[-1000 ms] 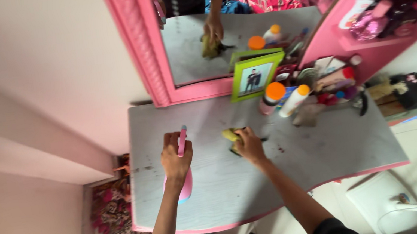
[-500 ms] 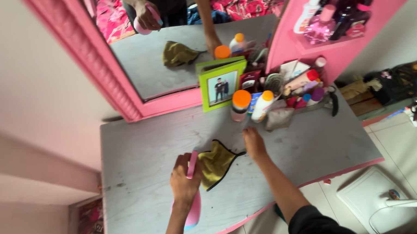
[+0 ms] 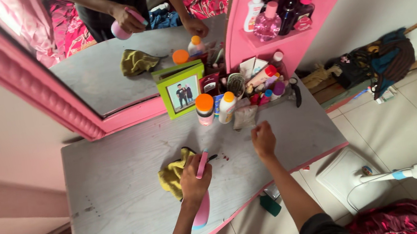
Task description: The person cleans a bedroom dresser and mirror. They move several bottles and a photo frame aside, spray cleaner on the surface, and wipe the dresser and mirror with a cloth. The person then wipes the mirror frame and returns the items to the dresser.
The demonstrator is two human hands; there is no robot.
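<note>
Two hands work over the grey table (image 3: 123,212), which is edged in pink. Furthest left lies a crumpled olive-yellow cloth (image 3: 172,174), bunched up, its long side running roughly near to far. Just right of it, and partly over its edge, the left hand (image 3: 194,182) has its fingers wrapped tight around a pink spray bottle (image 3: 202,200); the bottle's body points back toward the near edge and its slim top pokes up past the knuckles toward the mirror (image 3: 104,83). The cloth sits to the left of those fingers, touching or nearly so, making this the closer hand. Further right, well apart from the cloth, the right hand (image 3: 263,139) rests curled into a loose fist, holding nothing I can make out. Beyond it, a green photo frame (image 3: 181,92) and orange-capped bottles (image 3: 205,107) crowd the far side.
</note>
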